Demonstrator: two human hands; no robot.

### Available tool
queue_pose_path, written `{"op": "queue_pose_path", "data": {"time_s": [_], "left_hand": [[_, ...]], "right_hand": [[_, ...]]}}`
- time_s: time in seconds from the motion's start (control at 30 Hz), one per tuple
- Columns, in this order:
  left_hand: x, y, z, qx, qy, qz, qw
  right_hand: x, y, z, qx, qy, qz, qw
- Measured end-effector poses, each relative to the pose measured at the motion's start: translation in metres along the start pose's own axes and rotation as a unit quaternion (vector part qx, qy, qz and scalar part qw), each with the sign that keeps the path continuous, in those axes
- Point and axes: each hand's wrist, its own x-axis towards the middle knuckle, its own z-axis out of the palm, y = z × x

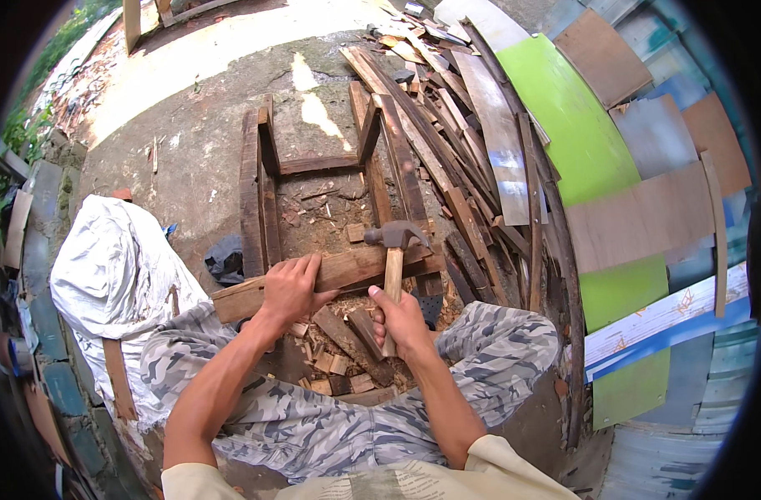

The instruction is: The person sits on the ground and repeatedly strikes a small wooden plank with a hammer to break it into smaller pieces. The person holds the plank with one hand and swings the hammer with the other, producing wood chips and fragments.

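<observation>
My right hand [403, 323] is wrapped around the wooden handle of a claw hammer [393, 268]. The hammer's dark metal head is at the top, over the right part of a thick wooden board [347, 268]. That board lies crosswise in front of me, with another piece of wood partly hidden behind it. My left hand [293, 287] grips the board left of its middle, fingers over the top and thumb toward the right. Just beyond stands a rough wooden frame [318, 164] with upright side pieces and a crossbar.
Small wood offcuts [339, 364] and shavings lie between my legs. A long pile of wood strips [472, 225] runs along the right, beside leaning panels, one of them green [564, 125]. At the left is a white sack [118, 258]; a black plastic bag [224, 258] sits by the frame.
</observation>
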Motion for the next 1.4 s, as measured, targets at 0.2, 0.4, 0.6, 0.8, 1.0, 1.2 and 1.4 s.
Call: {"op": "queue_pose_path", "data": {"time_s": [0.2,0.4,0.6,0.8,1.0,1.2,1.4], "left_hand": [[-0.001,-0.003,-0.002,-0.002,-0.015,-0.007,1.0],[0.002,-0.003,-0.001,-0.008,-0.01,-0.001,1.0],[0.009,-0.007,0.001,-0.03,-0.024,-0.006,0.999],[0.018,-0.014,-0.015,-0.024,-0.123,-0.004,0.992],[0.043,-0.03,-0.057,-0.02,-0.206,0.117,0.971],[0.056,-0.029,-0.055,0.015,-0.335,0.082,0.939],[0.05,-0.023,-0.05,-0.04,-0.329,-0.02,0.943]], "right_hand": [[-0.041,-0.018,-0.01,0.067,0.099,-0.16,0.98],[-0.007,0.012,0.008,0.051,0.113,-0.252,0.96],[0.017,0.017,0.012,-0.171,0.026,-0.089,0.981],[-0.038,0.023,-0.039,-0.186,0.099,-0.17,0.963],[-0.068,0.038,-0.096,-0.201,0.171,-0.23,0.937],[-0.064,0.057,-0.099,-0.116,0.144,-0.184,0.965],[-0.038,0.091,-0.086,-0.153,0.178,-0.16,0.959]]}}
